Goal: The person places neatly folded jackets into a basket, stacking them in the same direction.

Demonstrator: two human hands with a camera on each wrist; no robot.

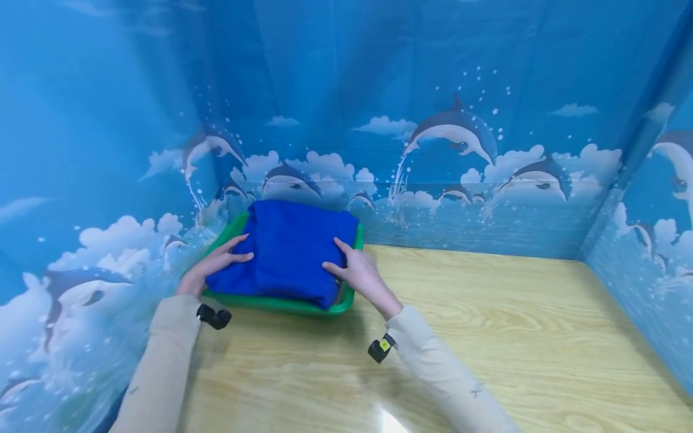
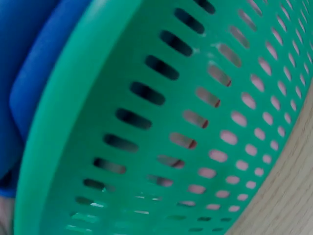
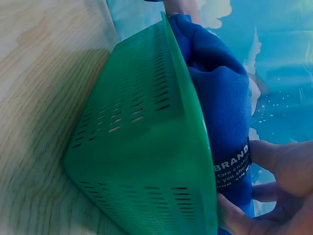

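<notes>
A folded blue cloth point(image 1: 295, 249), likely a garment, lies in a green plastic basket point(image 1: 281, 304) and rises above its rim. My left hand point(image 1: 219, 261) rests on the cloth's left side, its fingers spread. On the right side, my right hand point(image 1: 358, 270) touches the cloth with extended thumb and fingers. In the right wrist view, the fingertips press beside a black label point(image 3: 232, 166) with white lettering, and one digit lies close to the rim. Only a sliver of the left hand shows in the left wrist view.
The basket stands on a light wood-grain table point(image 1: 487, 325), near the left and back walls. A blue dolphin-print sheet point(image 1: 335, 120) covers the walls on three sides. Through the basket's slots point(image 2: 238, 118), something pinkish shows inside.
</notes>
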